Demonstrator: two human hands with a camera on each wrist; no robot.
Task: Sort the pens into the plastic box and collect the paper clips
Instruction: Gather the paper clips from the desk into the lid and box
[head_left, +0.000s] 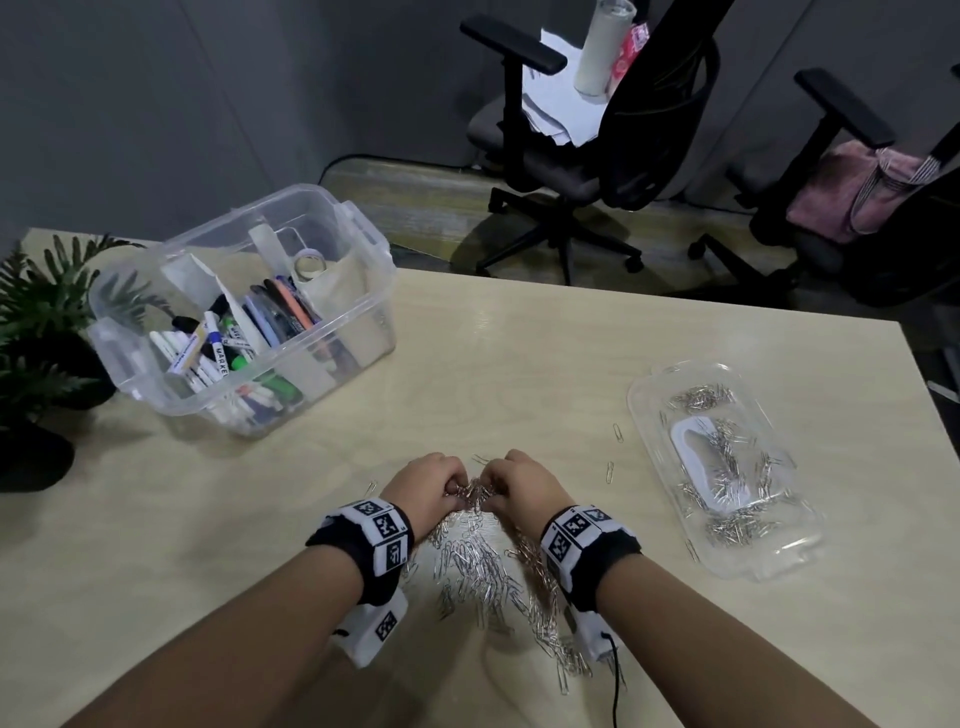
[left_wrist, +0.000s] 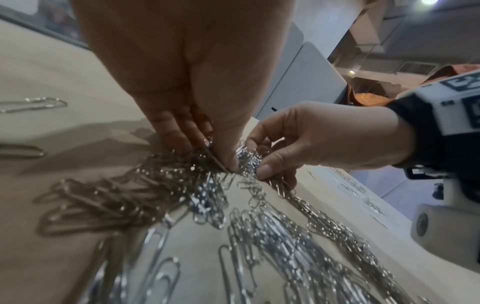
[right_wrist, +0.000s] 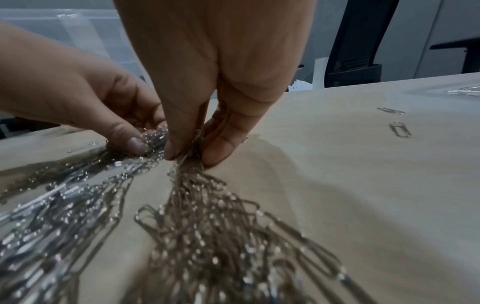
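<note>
left hand (head_left: 431, 486) + right hand (head_left: 519, 488) | pinching paper clips (head_left: 483, 566) | table (head_left: 519, 353)

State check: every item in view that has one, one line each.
Left hand: pinching clips from the pile.
Right hand: pinching clips from the pile.
Clip pile: loose on the table, partly gathered.
Pen box: open, pens and tape inside.
Clip tray: open, partly filled with clips.
Stray clips: on the table beside the tray.

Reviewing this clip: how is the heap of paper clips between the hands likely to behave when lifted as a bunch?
The paper clips look interlinked in strands, so a lift probably drags trailing chains rather than a neat clump. Both the left hand and right hand pinch only the heap's far end, so most likely stays on the table. Loose, smooth clips may slip out and scatter.
</note>
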